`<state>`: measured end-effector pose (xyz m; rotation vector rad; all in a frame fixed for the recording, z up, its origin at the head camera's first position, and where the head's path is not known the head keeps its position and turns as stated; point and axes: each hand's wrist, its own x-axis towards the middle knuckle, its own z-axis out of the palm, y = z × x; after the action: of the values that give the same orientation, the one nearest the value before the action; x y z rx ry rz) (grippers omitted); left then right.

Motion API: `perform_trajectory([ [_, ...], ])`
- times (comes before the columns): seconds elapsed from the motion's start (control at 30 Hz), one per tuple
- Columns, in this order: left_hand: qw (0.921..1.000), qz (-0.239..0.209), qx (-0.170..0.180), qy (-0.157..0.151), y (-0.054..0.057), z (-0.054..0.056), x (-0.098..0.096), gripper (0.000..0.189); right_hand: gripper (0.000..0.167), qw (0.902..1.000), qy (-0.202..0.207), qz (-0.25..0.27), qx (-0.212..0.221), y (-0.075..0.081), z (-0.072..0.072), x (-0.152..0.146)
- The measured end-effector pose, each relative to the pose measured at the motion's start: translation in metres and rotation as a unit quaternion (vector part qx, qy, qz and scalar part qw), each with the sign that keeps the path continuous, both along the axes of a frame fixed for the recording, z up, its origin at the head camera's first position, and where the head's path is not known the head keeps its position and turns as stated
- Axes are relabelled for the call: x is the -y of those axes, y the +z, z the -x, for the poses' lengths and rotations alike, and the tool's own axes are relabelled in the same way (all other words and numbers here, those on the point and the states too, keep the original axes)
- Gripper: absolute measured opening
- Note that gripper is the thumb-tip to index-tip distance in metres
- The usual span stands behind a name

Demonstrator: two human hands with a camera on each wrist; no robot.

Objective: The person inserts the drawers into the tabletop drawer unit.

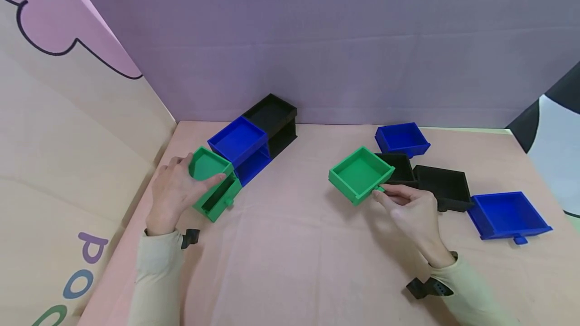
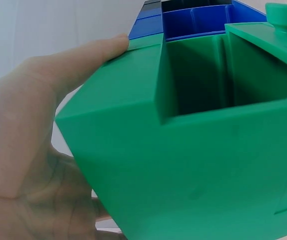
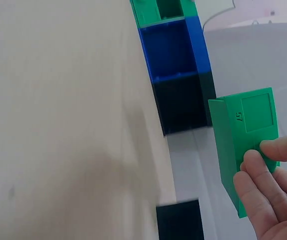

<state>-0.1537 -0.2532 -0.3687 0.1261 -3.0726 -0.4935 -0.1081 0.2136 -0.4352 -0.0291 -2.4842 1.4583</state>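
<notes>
A green drawer cabinet [image 1: 209,166] stands at the left end of a joined row, beside a blue cabinet [image 1: 238,140] and a black cabinet [image 1: 272,113]. My left hand [image 1: 173,192] grips the green cabinet, thumb and fingers on opposite sides. In the left wrist view, a drawer with a round knob [image 2: 282,17] sits in the green cabinet beside an open slot [image 2: 198,75]. With my right hand [image 1: 410,210] I pinch the knob of a loose green drawer [image 1: 361,172], held tilted above the table. A label panel [image 3: 258,112] shows on its front in the right wrist view.
On the right lie a blue drawer [image 1: 403,140] at the back, two black drawers [image 1: 443,186] and another blue drawer [image 1: 508,215] at the front. A grey-purple cloth wall [image 1: 344,64] rises behind the pink tabletop [image 1: 281,265], and a printed cloth wall [image 1: 77,165] borders it on the left.
</notes>
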Motion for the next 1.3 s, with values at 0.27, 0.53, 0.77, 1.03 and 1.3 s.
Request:
perform_trajectory([
  [0.27,1.0000,-0.003,0.000,0.002,0.000,0.000,0.000,0.110,0.023,0.9991,0.038,0.009,-0.018,0.002,-0.006,0.023],
  [0.53,1.0000,-0.008,-0.004,0.002,-0.001,0.000,0.000,0.109,0.022,0.9958,0.073,0.055,-0.010,0.000,-0.012,0.047],
  [0.77,0.9999,-0.012,-0.005,0.000,-0.001,-0.001,0.001,0.111,0.021,0.9893,0.104,0.100,0.020,-0.002,-0.016,0.067],
  [1.03,0.9999,-0.013,-0.001,0.001,0.000,-0.001,0.001,0.112,0.022,0.9842,0.118,0.126,0.039,-0.004,-0.015,0.088],
  [1.3,1.0000,-0.009,-0.004,-0.002,0.001,-0.001,0.000,0.110,0.023,0.9792,0.145,0.138,0.030,-0.005,-0.012,0.108],
])
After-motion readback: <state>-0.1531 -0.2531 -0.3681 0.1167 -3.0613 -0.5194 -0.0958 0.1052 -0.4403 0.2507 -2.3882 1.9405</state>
